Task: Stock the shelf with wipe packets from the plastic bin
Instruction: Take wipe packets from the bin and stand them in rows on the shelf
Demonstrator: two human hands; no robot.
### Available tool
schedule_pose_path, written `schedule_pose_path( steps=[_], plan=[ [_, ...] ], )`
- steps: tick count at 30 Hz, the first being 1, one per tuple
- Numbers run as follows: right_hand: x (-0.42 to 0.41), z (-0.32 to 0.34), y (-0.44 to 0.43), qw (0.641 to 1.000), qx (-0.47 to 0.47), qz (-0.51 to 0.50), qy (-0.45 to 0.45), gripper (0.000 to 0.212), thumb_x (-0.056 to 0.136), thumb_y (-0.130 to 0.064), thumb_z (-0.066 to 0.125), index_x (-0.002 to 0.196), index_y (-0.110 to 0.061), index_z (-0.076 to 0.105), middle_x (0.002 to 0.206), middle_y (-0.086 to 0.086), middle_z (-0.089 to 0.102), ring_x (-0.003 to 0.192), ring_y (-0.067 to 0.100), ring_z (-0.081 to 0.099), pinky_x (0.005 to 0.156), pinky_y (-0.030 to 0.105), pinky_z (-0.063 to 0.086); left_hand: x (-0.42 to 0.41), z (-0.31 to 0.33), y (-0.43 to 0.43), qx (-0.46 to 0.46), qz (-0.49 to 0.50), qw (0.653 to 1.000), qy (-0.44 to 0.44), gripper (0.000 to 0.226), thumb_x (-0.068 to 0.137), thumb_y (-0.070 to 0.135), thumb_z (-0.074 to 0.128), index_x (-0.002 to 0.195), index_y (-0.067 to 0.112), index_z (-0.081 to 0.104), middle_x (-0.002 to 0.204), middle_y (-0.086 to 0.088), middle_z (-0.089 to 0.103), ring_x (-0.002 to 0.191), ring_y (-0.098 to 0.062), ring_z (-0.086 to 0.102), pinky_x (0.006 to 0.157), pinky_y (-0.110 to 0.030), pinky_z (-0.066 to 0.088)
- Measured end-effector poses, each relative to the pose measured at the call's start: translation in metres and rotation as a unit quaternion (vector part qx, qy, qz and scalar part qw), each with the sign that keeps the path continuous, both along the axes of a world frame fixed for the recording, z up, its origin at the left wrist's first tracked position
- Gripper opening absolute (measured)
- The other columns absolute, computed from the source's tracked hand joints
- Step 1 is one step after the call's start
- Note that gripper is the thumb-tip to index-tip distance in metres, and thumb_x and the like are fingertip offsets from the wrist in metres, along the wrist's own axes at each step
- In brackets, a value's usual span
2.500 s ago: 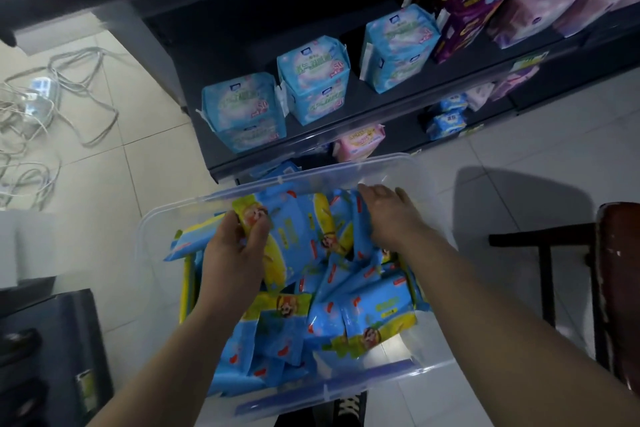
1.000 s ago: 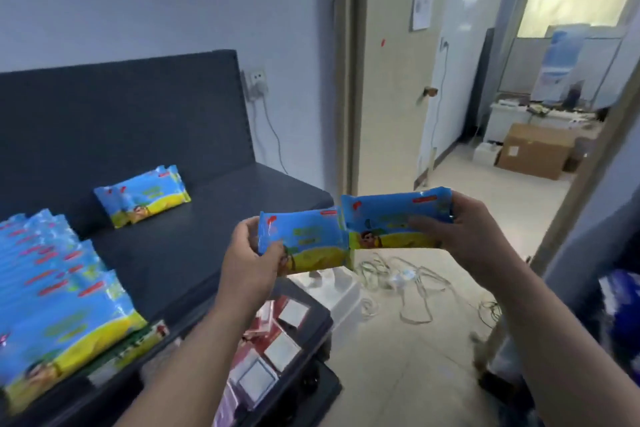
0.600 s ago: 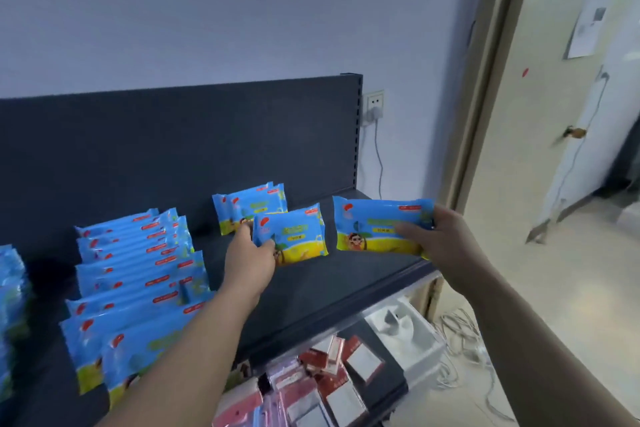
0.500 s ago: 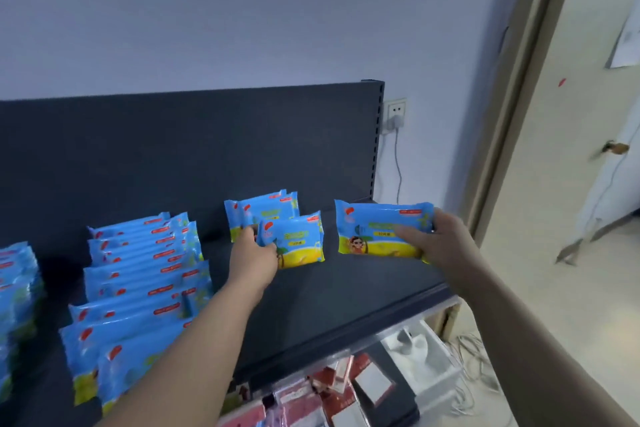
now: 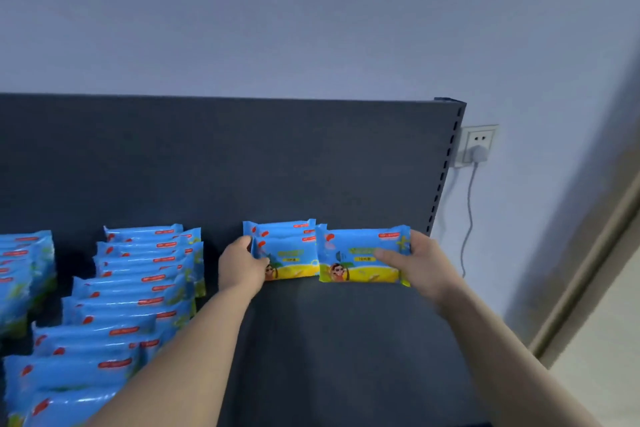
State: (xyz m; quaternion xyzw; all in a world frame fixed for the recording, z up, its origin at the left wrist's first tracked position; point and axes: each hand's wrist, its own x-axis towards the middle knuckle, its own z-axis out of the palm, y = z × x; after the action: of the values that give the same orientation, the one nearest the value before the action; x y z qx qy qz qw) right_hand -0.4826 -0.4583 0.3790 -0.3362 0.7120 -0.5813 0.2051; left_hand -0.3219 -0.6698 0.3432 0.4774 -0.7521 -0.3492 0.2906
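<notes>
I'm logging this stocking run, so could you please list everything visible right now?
shelf: one, dark grey, base plus upright back panel.
stocked packets: two rows, too many to count, blue and yellow, shelf's left.
back packet: at least one, blue, behind the left packet.
left packet: one, blue and yellow, upright, mid-shelf.
right packet: one, blue and yellow, upright beside it.
socket: one, white, wall right of the shelf.
plug: one, grey, in the socket, cable hanging.
wall: pale blue-grey, behind.
left hand: grips the left packet's left end.
right hand: grips the right packet's right end.
</notes>
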Motion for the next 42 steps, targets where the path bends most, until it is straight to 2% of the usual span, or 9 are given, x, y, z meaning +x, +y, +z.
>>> schedule_pose_path(
  steps=[2,7,12,15,17,22,30,37,42],
  plan=[
    [-0.001,-0.007,-0.012,1.0,0.005,0.027,-0.006,0.016,0.083,-0.009,0.068,0.095,-0.019,0.069,0.091,0.002,0.075,0.085,0.025,0.071,0.082,0.046,0.055,-0.001,0.001,-0.001,-0.015,-0.004,1.0,0.001,0.019,0.083,0.011,0.068,0.099,0.013,0.058,0.1,-0.001,0.062,0.081,-0.013,0.053,0.058,-0.021,0.037],
    [0.006,-0.025,-0.041,0.998,0.036,0.042,-0.003,0.017,0.082,-0.008,0.068,0.092,-0.022,0.068,0.088,0.0,0.074,0.088,0.027,0.07,0.08,0.045,0.055,0.008,0.006,0.002,0.014,0.017,0.999,0.026,0.036,0.086,0.007,0.062,0.121,0.013,0.054,0.117,-0.001,0.062,0.097,-0.015,0.057,0.078,-0.027,0.046],
    [0.018,-0.036,-0.069,0.998,0.048,0.025,0.014,0.015,0.08,-0.01,0.068,0.091,-0.018,0.063,0.088,0.004,0.072,0.079,0.029,0.067,0.063,0.037,0.053,0.024,0.013,0.014,0.017,0.036,0.998,0.046,0.042,0.093,0.007,0.05,0.135,0.01,0.044,0.131,-0.006,0.056,0.117,-0.021,0.054,0.094,-0.031,0.045],
    [0.025,-0.041,-0.081,0.997,0.054,0.009,0.054,0.013,0.079,-0.013,0.068,0.086,-0.017,0.059,0.075,-0.002,0.064,0.058,0.013,0.052,0.048,0.021,0.041,0.034,0.018,0.026,0.024,0.032,0.997,0.071,0.044,0.095,0.008,0.048,0.137,0.013,0.041,0.132,-0.004,0.054,0.117,-0.017,0.053,0.09,-0.026,0.043],
    [0.029,-0.044,-0.087,0.994,0.065,-0.007,0.089,0.015,0.079,-0.016,0.069,0.082,-0.021,0.055,0.071,-0.008,0.057,0.057,0.009,0.047,0.046,0.017,0.037,0.041,0.02,0.033,0.021,0.032,0.996,0.086,0.044,0.095,0.008,0.048,0.138,0.014,0.041,0.131,-0.003,0.053,0.115,-0.016,0.053,0.086,-0.024,0.042],
    [0.035,-0.049,-0.09,0.989,0.092,-0.044,0.112,0.038,0.075,-0.025,0.074,0.102,-0.023,0.047,0.098,-0.007,0.06,0.086,0.011,0.058,0.071,0.03,0.051,0.054,0.014,0.047,0.023,0.016,0.996,0.081,0.045,0.095,0.013,0.05,0.139,0.015,0.039,0.131,-0.001,0.053,0.112,-0.012,0.052,0.085,-0.024,0.042],
    [0.043,-0.045,-0.067,0.971,0.138,-0.085,0.176,0.085,0.078,-0.031,0.074,0.144,-0.015,0.024,0.144,0.001,0.032,0.13,0.016,0.036,0.098,0.03,0.038,0.061,0.0,0.069,0.007,-0.036,0.999,0.026,0.057,0.093,0.027,0.056,0.143,0.02,0.031,0.136,0.002,0.044,0.118,-0.012,0.048,0.097,-0.028,0.044],
    [0.077,-0.038,-0.025,0.962,0.147,-0.111,0.201,0.086,0.082,-0.034,0.068,0.148,-0.018,0.015,0.153,-0.003,0.019,0.141,0.014,0.02,0.11,0.03,0.028,0.063,0.0,0.088,0.007,-0.125,0.992,0.011,0.056,0.091,0.031,0.056,0.141,0.021,0.033,0.135,0.002,0.041,0.124,-0.013,0.044,0.1,-0.028,0.039],
    [0.121,-0.037,0.021,0.939,0.169,-0.19,0.233,0.081,0.084,-0.032,0.067,0.148,-0.017,0.019,0.153,-0.001,0.022,0.142,0.013,0.018,0.109,0.025,0.024,0.073,0.005,0.106,-0.017,-0.224,0.975,0.003,0.056,0.09,0.033,0.057,0.14,0.021,0.034,0.137,0.002,0.042,0.127,-0.015,0.041,0.105,-0.033,0.037]
  ],
)
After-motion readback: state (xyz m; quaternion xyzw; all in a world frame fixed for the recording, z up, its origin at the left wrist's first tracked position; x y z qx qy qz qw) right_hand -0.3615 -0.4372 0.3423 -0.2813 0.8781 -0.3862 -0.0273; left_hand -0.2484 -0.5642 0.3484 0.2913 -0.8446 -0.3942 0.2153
